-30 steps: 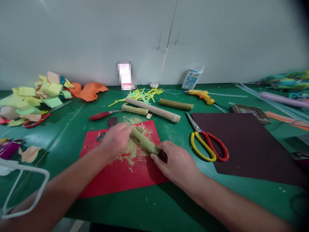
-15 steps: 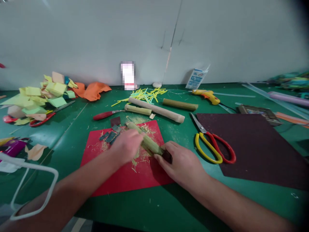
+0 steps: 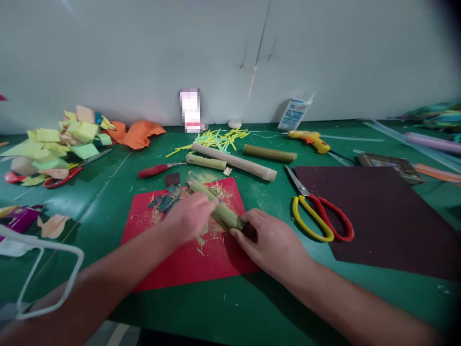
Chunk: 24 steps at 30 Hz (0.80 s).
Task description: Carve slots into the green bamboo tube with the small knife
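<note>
A pale green bamboo tube (image 3: 227, 215) lies slantwise over a red sheet (image 3: 173, 266). My right hand (image 3: 272, 240) grips its near end, thumb and fingers round it. My left hand (image 3: 190, 218), a little blurred, is closed at the middle of the tube; whatever its fingers hold is hidden. Several small dark pieces (image 3: 169, 202), perhaps sandpaper, and fine shavings (image 3: 200, 246) are scattered on the sheet beside the tube. Just beyond the sheet sits a red-handled tool (image 3: 154, 171) with a thin metal blade.
Past the sheet lie other bamboo pieces (image 3: 234, 162) and yellow strips (image 3: 219, 139). Scissors (image 3: 312, 216) rest partly on a dark sheet (image 3: 389, 221) to the right. A yellow glue gun (image 3: 311, 141) is behind. Folded papers (image 3: 65, 139) pile up at left, near a white frame (image 3: 77, 269).
My left hand has shifted very slightly to the right along the bamboo tube. My right hand keeps its grip on the near end. The view has moved a little.
</note>
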Each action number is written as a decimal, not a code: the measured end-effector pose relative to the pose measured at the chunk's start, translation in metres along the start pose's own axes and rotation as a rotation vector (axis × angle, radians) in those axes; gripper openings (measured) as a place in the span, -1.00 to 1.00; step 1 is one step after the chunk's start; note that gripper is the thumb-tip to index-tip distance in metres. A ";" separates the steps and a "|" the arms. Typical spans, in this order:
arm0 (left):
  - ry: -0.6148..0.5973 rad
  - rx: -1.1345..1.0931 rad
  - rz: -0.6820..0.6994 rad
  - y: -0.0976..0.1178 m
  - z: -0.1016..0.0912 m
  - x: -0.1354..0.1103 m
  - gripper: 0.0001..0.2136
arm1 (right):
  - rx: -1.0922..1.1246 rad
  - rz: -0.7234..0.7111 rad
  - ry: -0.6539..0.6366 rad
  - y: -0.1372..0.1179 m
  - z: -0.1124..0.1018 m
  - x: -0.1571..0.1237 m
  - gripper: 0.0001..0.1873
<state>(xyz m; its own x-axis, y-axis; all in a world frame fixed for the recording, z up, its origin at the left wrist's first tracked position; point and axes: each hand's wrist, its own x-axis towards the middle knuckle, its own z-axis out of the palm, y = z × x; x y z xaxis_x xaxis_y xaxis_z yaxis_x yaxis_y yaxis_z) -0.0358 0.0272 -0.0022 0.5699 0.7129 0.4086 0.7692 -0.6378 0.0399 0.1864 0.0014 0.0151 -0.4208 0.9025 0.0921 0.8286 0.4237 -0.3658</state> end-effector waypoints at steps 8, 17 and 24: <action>-0.050 -0.042 0.037 0.023 -0.002 0.005 -0.71 | 0.002 0.001 -0.011 -0.002 -0.001 0.000 -0.82; 0.017 0.022 -0.005 0.002 -0.001 0.000 -0.66 | -0.024 -0.008 -0.002 0.001 0.002 0.001 -0.80; 0.077 -0.013 -0.060 0.001 -0.003 0.004 -0.70 | -0.023 0.008 -0.001 0.000 0.001 0.001 -0.79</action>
<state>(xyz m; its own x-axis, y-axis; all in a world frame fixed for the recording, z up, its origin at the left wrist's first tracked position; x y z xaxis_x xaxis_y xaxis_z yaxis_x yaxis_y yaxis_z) -0.0339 0.0285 0.0015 0.4983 0.7260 0.4740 0.7974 -0.5984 0.0783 0.1860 0.0020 0.0145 -0.4149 0.9056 0.0883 0.8402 0.4186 -0.3448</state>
